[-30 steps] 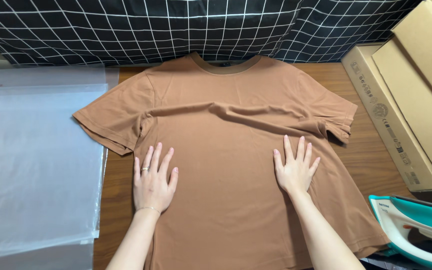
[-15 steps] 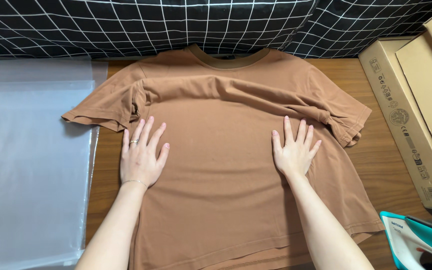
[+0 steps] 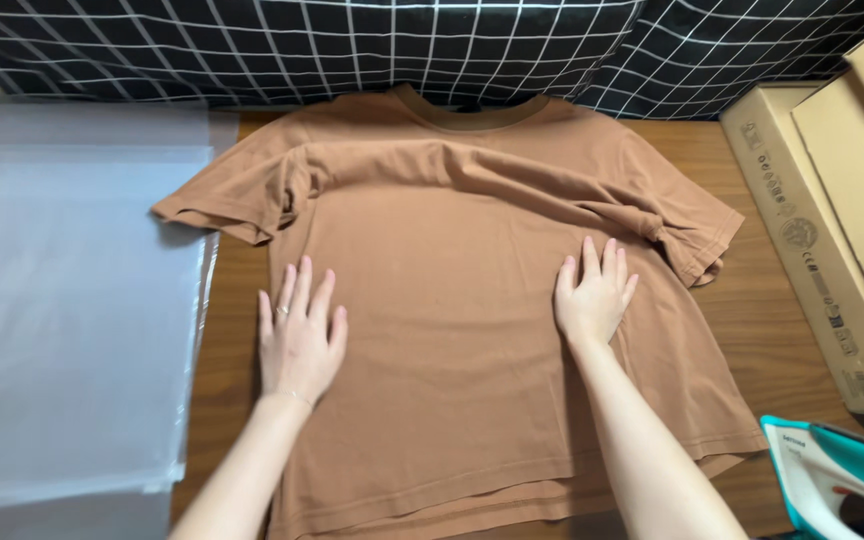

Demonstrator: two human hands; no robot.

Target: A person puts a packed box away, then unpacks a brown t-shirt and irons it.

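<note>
Both hands lie flat with fingers spread on the shirt [image 3: 452, 300], left hand [image 3: 300, 340] at its left edge, right hand [image 3: 592, 300] right of centre, collar beyond the fingertips, hem toward the wrists.

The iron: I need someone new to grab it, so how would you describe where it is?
Start at the brown T-shirt spread flat on the wooden table. Follow its hem to the bottom right corner of the view, below the cardboard boxes. The iron there is the only teal and white thing.
</note>
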